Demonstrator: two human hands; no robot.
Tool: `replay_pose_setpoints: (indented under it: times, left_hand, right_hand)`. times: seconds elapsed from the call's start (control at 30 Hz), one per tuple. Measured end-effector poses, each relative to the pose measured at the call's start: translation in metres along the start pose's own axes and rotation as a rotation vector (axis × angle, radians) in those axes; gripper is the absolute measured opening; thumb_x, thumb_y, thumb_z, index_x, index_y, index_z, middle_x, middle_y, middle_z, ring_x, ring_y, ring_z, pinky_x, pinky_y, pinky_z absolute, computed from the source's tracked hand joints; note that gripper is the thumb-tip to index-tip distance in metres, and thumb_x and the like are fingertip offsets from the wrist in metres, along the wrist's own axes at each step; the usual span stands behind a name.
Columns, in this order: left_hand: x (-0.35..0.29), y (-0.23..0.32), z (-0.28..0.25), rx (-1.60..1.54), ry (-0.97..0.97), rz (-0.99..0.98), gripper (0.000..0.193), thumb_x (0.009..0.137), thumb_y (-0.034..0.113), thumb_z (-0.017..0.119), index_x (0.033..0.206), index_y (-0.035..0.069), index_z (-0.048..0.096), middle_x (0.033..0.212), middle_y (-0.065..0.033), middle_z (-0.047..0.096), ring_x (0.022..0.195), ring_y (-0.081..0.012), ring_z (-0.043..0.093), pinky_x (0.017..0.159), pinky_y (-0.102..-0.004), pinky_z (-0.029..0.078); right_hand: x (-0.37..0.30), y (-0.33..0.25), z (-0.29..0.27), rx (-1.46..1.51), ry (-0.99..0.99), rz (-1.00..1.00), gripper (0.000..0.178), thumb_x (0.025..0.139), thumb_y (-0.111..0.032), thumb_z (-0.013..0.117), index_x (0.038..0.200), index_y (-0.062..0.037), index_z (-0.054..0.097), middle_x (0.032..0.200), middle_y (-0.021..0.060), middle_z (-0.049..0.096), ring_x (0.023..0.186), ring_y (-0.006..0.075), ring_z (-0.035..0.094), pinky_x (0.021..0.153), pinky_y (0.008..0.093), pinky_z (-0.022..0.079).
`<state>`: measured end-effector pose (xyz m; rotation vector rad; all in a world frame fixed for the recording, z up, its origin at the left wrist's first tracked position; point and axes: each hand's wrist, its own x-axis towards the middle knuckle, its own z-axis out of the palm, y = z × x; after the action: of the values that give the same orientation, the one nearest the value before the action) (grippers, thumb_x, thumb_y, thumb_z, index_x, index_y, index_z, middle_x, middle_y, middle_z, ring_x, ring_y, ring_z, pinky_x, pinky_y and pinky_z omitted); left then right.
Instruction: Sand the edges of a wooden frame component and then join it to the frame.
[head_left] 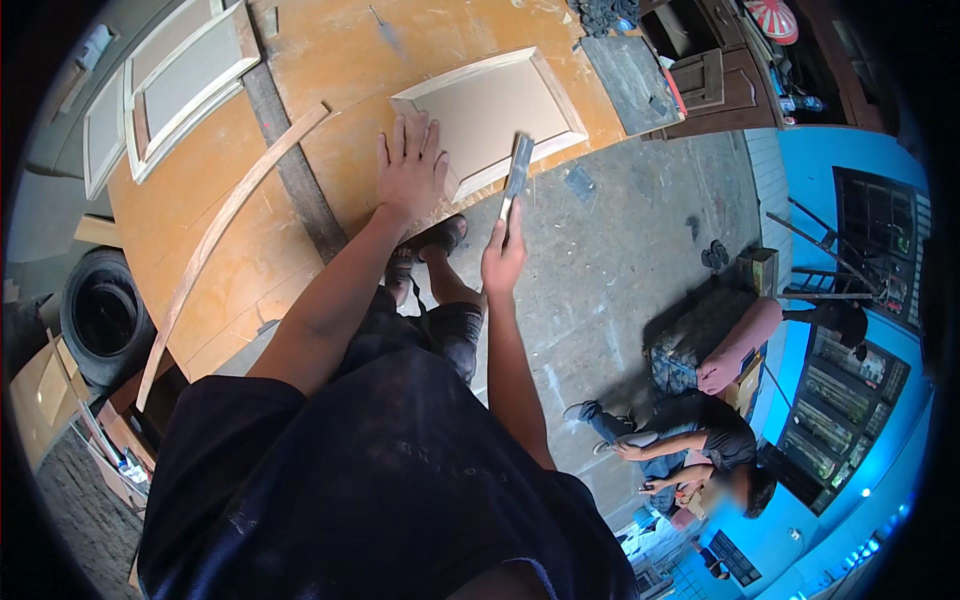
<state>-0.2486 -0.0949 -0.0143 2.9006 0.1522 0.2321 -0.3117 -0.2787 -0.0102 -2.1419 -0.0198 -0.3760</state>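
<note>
A framed wooden panel (pixel 490 118), with a pale raised border and a flat beige middle, lies on the orange-brown work table (pixel 345 65). My left hand (pixel 411 172) rests flat over the panel's left end, its fingers spread. In my right hand (pixel 503 255) is a flat grey-bladed hand tool (pixel 518 168) with a pale handle; its exact kind is unclear. The fingers wrap round the handle, and the tool points away from me. Its blade overlaps the panel's near edge in view, and I cannot tell whether they touch.
A long curved wooden strip (pixel 225 222) crosses the table's left side. More framed panels (pixel 190 75) lie at the far left, above some tyres (pixel 103 308). A dark flat board (pixel 630 85) lies at the table's right end. Another person (pixel 715 440) sits on the floor at right.
</note>
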Motion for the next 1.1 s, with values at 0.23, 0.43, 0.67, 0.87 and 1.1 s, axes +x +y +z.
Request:
replay_pose_setpoints:
  times: [0.23, 0.43, 0.67, 0.87, 1.1]
  left_hand:
    - [-0.005, -0.004, 0.001, 0.008, 0.007, -0.013, 0.060, 0.101, 0.042, 0.039, 0.154, 0.014, 0.033, 0.164, -0.0079, 0.022, 0.151, -0.0370, 0.014, 0.118, -0.0632, 0.011]
    - [-0.003, 0.002, -0.009, -0.043, -0.008, -0.004, 0.059, 0.102, 0.040, 0.039, 0.154, 0.013, 0.033, 0.163, -0.0091, 0.023, 0.150, -0.0392, 0.016, 0.118, -0.0644, 0.012]
    - [-0.003, 0.002, -0.007, -0.056, -0.054, -0.021, 0.058, 0.102, 0.038, 0.038, 0.155, 0.015, 0.031, 0.164, -0.0082, 0.020, 0.150, -0.0401, 0.015, 0.118, -0.0646, 0.012]
    - [-0.004, 0.003, -0.013, -0.062, -0.045, -0.022, 0.057, 0.102, 0.037, 0.038, 0.155, 0.016, 0.031, 0.164, -0.0081, 0.021, 0.151, -0.0395, 0.014, 0.118, -0.0638, 0.010]
    - [-0.003, 0.003, -0.008, -0.080, -0.040, -0.030, 0.057, 0.102, 0.037, 0.039, 0.154, 0.016, 0.032, 0.164, -0.0079, 0.021, 0.150, -0.0390, 0.015, 0.118, -0.0637, 0.011]
  right_hand:
    - [-0.043, -0.028, 0.008, -0.044, -0.230, 0.106, 0.047, 0.101, -0.014, 0.054, 0.147, -0.0074, 0.047, 0.085, 0.0182, 0.069, 0.059, 0.0210, 0.066, 0.055, 0.0317, 0.050]
    - [-0.098, -0.034, -0.004, -0.090, -0.352, 0.125, 0.050, 0.100, -0.013, 0.054, 0.150, -0.0094, 0.044, 0.079, 0.0177, 0.070, 0.056, 0.0168, 0.065, 0.053, 0.0329, 0.051]
    - [-0.005, -0.070, 0.017, 0.029, -0.370, 0.375, 0.050, 0.101, -0.021, 0.051, 0.147, -0.0040, 0.044, 0.072, 0.0285, 0.063, 0.060, 0.0399, 0.066, 0.055, 0.0449, 0.051]
    - [-0.100, -0.052, 0.010, -0.236, -0.228, -0.084, 0.052, 0.099, -0.017, 0.057, 0.148, -0.0061, 0.045, 0.067, 0.0184, 0.066, 0.055, 0.0279, 0.067, 0.056, 0.0368, 0.053]
    - [-0.007, -0.073, 0.031, -0.018, -0.282, 0.308, 0.050, 0.098, -0.014, 0.055, 0.144, 0.0022, 0.046, 0.068, 0.0261, 0.064, 0.061, 0.0414, 0.065, 0.055, 0.0434, 0.052]
